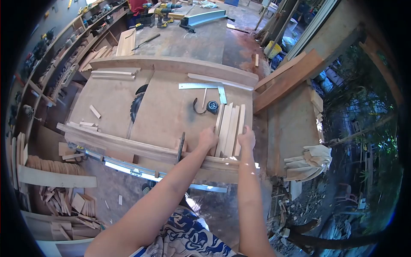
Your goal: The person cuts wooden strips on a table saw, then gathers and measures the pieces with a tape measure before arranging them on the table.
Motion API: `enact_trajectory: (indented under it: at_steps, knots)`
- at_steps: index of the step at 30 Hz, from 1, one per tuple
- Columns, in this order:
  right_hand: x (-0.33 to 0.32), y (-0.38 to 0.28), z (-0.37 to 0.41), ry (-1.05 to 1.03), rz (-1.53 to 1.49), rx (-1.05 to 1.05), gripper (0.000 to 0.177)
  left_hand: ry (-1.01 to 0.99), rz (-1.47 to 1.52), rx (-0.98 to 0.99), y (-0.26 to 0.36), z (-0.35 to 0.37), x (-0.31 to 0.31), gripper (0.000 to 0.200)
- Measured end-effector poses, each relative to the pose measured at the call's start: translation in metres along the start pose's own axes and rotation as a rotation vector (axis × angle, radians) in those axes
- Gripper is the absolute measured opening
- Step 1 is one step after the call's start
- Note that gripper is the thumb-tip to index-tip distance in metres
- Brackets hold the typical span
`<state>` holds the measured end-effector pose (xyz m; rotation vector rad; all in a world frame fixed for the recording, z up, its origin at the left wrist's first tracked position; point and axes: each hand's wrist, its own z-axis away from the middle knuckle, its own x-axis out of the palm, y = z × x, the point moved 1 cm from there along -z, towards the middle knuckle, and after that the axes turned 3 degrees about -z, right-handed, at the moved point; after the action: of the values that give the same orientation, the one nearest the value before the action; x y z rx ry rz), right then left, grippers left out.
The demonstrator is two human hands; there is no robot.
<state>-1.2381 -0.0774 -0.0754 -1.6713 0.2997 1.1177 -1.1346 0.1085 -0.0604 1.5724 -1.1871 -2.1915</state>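
A: Quick one. Fingers?
B: Left hand (208,139): fingers curled in on the left side of the wooden strips (229,128). Right hand (247,138): fingers curled in on the right side. Little gap in either; tips partly hidden.
A: So the strips are where?
B: Between the two sets of fingers, side by side, lengthwise away from the person, on the desk (169,96).
A: Desk surface?
B: Flat, tan-brown, dark smudge beyond the left fingers.
A: Stuff on it, near first.
B: Upright dark metal piece (180,147), left of the left fingers. Just beyond them, tape measure (212,107), then thin stick (204,97), then metal square (199,86). Well left, saw blade (135,109) sticking up; past it, small offcuts (95,112). Beyond everything, long board (171,65) along the far edge.
A: Room?
B: Right of the fingers, off the desk: draped pale cloth (309,162), thick angled beam (291,83). Far left: scrap wood (64,200) piled low, cluttered shelves (64,70) on the wall. Farthest beyond the fingers: yellow bucket (272,49) on the right, metal bar (206,17) straight out, yellow drill (164,15) left of that. Greenery far right.
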Motion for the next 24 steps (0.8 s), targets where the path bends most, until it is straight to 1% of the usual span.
enact_trajectory:
  at_steps: [1,3,4,5,7,8,10,11,12,13,15,16,18,19,22,24]
  knots:
    - [-0.001,-0.001,0.002,-0.011,0.003,0.002,0.047,-0.003,-0.002,-0.011,-0.005,0.0,-0.001,0.051]
    - [-0.007,-0.006,0.004,0.109,0.016,-0.193,0.04,0.085,0.009,0.041,-0.007,-0.002,-0.01,0.04]
    - [-0.013,-0.021,0.009,0.078,-0.005,-0.276,0.038,0.081,0.005,0.036,-0.007,-0.002,-0.014,0.04]
    - [-0.018,-0.034,0.019,0.073,-0.005,-0.27,0.038,0.054,-0.009,0.012,-0.006,-0.002,-0.017,0.036]
    - [-0.023,-0.06,0.037,-0.301,0.05,-0.241,0.048,0.023,-0.012,-0.019,-0.01,-0.004,-0.016,0.032]
    - [-0.016,-0.058,0.035,-0.306,0.057,-0.241,0.048,0.008,-0.017,-0.025,-0.013,-0.005,-0.015,0.034]
    - [-0.003,-0.055,0.031,-0.25,0.068,-0.254,0.049,-0.008,-0.016,-0.03,-0.009,-0.002,-0.022,0.037]
    - [0.001,-0.053,0.027,-0.249,0.077,-0.255,0.049,-0.004,-0.058,-0.04,-0.005,0.001,-0.023,0.042]
    - [0.0,-0.053,0.027,-0.261,0.092,-0.227,0.046,0.0,-0.098,-0.052,-0.004,0.003,-0.022,0.048]
    - [0.001,-0.054,0.028,-0.272,0.106,-0.198,0.043,-0.002,-0.088,-0.056,-0.004,0.003,-0.023,0.048]
    - [0.0,-0.056,0.031,-0.247,0.112,-0.167,0.042,-0.057,-0.164,-0.024,-0.006,0.0,-0.022,0.051]
    - [-0.001,-0.055,0.033,-0.221,0.109,-0.135,0.041,-0.065,-0.158,-0.016,-0.01,0.001,-0.019,0.051]
    - [-0.003,-0.056,0.033,-0.198,0.163,-0.081,0.038,0.01,-0.108,0.049,-0.011,-0.001,-0.018,0.041]
    - [-0.004,-0.054,0.032,-0.19,0.214,-0.036,0.035,0.005,-0.093,0.054,-0.011,-0.002,-0.018,0.041]
    - [0.001,-0.059,0.039,-0.148,0.262,-0.019,0.035,-0.01,-0.076,0.036,-0.011,-0.002,-0.015,0.043]
    - [0.006,-0.062,0.044,-0.118,0.281,-0.06,0.031,-0.053,-0.123,0.026,-0.009,-0.003,-0.011,0.05]
